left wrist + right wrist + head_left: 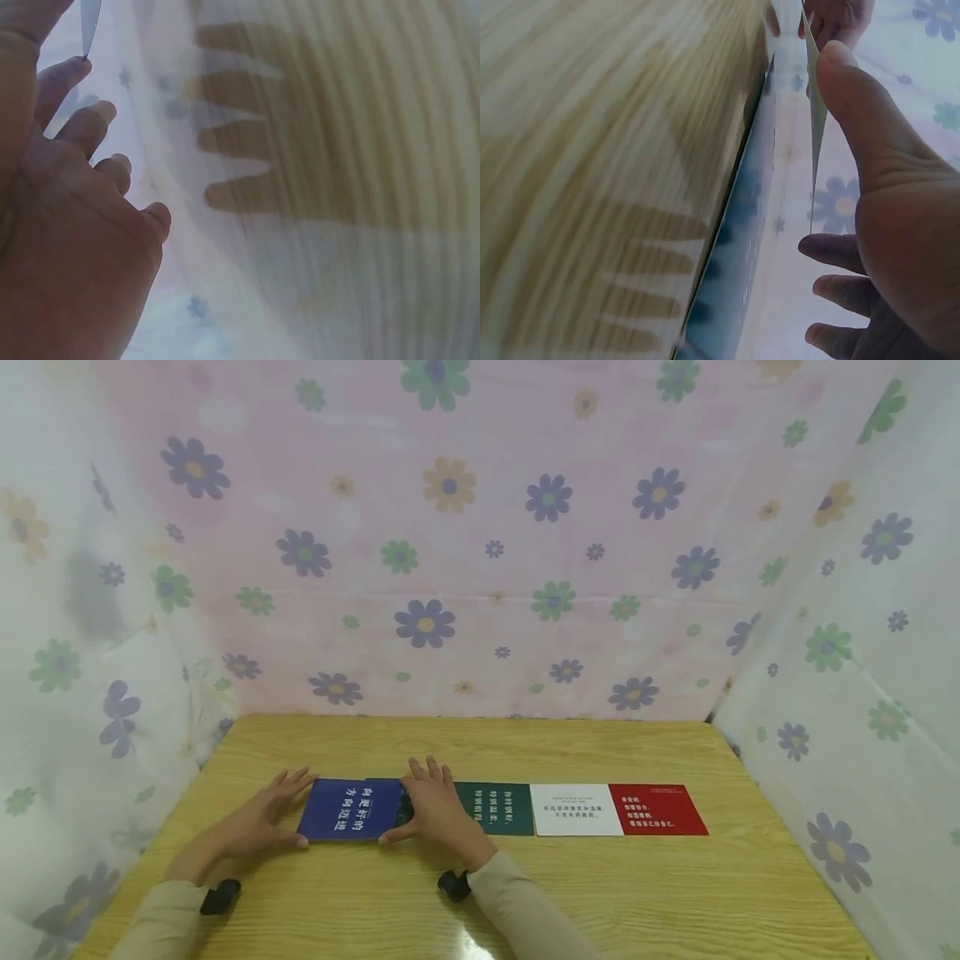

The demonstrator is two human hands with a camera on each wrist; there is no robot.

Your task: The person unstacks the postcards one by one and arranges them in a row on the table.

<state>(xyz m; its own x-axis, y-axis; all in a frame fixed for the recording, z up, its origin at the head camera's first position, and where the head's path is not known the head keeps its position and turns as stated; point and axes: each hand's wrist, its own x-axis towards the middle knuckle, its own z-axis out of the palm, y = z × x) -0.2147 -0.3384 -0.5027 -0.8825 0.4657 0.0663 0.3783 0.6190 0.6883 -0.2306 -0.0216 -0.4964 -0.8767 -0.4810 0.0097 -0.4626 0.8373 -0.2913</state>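
Note:
A blue card (322, 810) with white lettering is held at its two ends between my hands. At its left end is my left hand (258, 827), thumb at the near corner and a fingertip at the far corner. My right hand (442, 814) spans the right end the same way. In the right wrist view the card (817, 135) is seen edge-on, raised off the wood, between thumb and index fingertip. A dark green card (406, 810) lies partly hidden under the blue card and right hand. Right of it is a green card (506, 810) with white text.
Further right in the row lie a white card (576, 818) and a red card (660, 818). The wood-grain table (600, 893) is glossy and shows reflections. Flower-printed curtains (495, 585) enclose its back and sides. Black wrist devices (453, 886) sit at both cuffs.

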